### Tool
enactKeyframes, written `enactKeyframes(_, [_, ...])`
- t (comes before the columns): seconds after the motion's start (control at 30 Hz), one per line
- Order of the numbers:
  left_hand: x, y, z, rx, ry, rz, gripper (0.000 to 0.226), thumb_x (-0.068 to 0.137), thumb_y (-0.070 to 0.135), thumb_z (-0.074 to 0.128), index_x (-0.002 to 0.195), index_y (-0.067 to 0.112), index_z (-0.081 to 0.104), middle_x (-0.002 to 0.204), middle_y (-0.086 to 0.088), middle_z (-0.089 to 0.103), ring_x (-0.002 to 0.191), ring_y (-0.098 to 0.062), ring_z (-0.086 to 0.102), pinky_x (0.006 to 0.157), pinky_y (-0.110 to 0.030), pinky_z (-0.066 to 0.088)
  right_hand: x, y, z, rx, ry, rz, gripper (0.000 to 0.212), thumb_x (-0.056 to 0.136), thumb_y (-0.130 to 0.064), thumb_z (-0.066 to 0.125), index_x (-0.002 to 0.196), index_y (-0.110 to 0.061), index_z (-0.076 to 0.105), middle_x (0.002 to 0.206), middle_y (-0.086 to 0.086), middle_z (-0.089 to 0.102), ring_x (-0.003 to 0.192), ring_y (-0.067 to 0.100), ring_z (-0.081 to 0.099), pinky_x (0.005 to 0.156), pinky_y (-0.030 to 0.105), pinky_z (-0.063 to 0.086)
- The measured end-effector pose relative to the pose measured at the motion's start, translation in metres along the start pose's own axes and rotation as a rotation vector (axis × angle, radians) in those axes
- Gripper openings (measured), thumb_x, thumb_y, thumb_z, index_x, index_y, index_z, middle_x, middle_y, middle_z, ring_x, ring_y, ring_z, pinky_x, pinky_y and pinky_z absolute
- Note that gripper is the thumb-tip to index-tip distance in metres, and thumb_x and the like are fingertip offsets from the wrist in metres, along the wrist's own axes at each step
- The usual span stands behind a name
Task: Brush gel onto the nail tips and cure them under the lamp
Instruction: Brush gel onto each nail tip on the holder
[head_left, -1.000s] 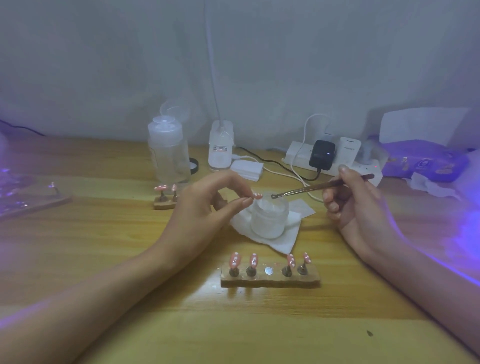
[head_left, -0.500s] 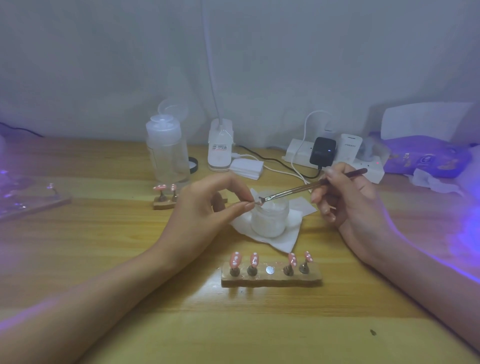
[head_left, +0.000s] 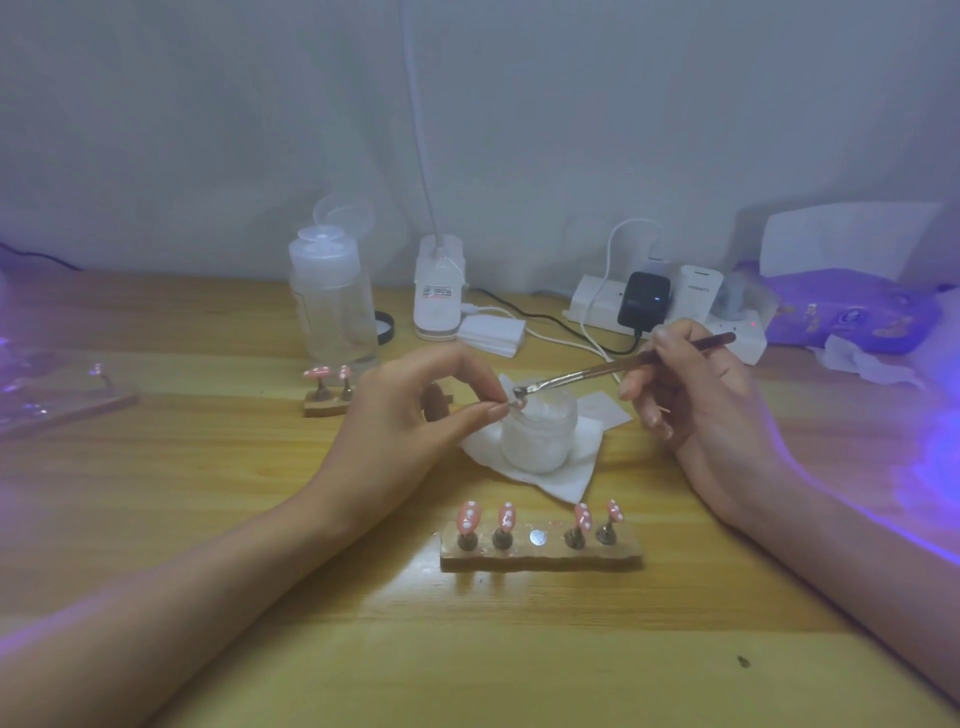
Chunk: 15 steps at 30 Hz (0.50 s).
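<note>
Over the jar (head_left: 540, 441) rim, the brush (head_left: 587, 373) touches the pinched nail tip (head_left: 513, 404).

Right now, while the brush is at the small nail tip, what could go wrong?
The left hand pinches the nail tip by fingertips just above the open gel jar; a push from the brush in the right hand could drop it in. Purple light glowing at the right may slowly thicken the uncovered gel.
</note>
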<state>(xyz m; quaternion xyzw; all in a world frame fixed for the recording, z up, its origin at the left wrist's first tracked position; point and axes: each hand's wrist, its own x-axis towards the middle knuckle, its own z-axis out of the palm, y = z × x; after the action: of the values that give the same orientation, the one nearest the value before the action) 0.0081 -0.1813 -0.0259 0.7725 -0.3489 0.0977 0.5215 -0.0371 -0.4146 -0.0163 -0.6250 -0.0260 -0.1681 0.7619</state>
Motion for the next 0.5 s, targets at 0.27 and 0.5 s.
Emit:
enactKeyframes(0.27, [-0.0007,-0.0007,0.0,-0.008,0.002,-0.02,0.013,0.084,0.014,0.078,0.078,0.022,0.069,0.084,0.013,0.068,0.05,-0.003,0.046,0.054,-0.008,0.034,0.0003,0.0001,-0.0006,0.01,0.024,0.016,0.021,0.095,-0.028,0.052,0.076,-0.021,0.046,0.061,0.003,0.066,0.042,0.01,0.044,0.039,0.016,0.033])
enactKeyframes(0.5, [-0.0008,-0.0035,0.0001,-0.02,-0.008,-0.049,0.014,0.083,0.02,0.08,0.076,0.022,0.068,0.083,0.011,0.069,0.047,-0.005,0.042,0.052,-0.009,0.033,-0.0004,0.0005,-0.0016,0.01,0.03,0.022,0.026,0.097,-0.026,0.052,0.072,-0.025,0.052,0.061,0.004,0.065,0.043,0.009,0.044,0.039,0.016,0.032])
